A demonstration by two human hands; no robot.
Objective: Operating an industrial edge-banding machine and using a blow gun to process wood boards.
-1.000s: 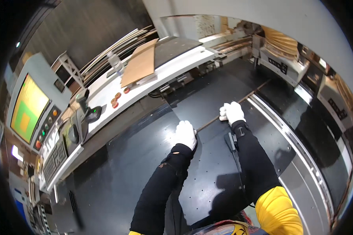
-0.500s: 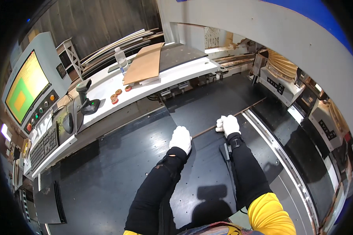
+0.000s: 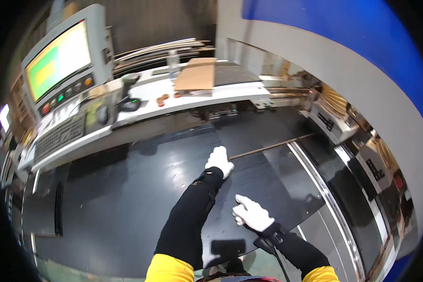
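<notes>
A large dark panel (image 3: 263, 176) lies flat in front of me, with a thin brown edge line (image 3: 272, 147) running off to the right. My left hand (image 3: 219, 161), in a white glove, is closed at the left end of that line, fingers curled over the panel's edge; its fingertips are partly hidden. Nearer to my body, my right hand (image 3: 253, 215), also gloved in white, hangs over the panel away from the edge. Its thumb side is stretched out and the other fingers are half bent, with nothing visible in them.
On a white ledge (image 3: 150, 115) beyond the panel stand a keyboard (image 3: 60, 136), a mouse (image 3: 102, 114), a handheld scanner (image 3: 129, 94), tape rolls, a bottle (image 3: 173, 63) and a brown board (image 3: 196, 75). A monitor (image 3: 56, 61) rises at left. Metal rails (image 3: 315, 181) and machine units (image 3: 331, 120) flank the right.
My right hand has left the brown edge and come back toward my body. My left hand remains at the edge. The whole view has shifted as my head turned.
</notes>
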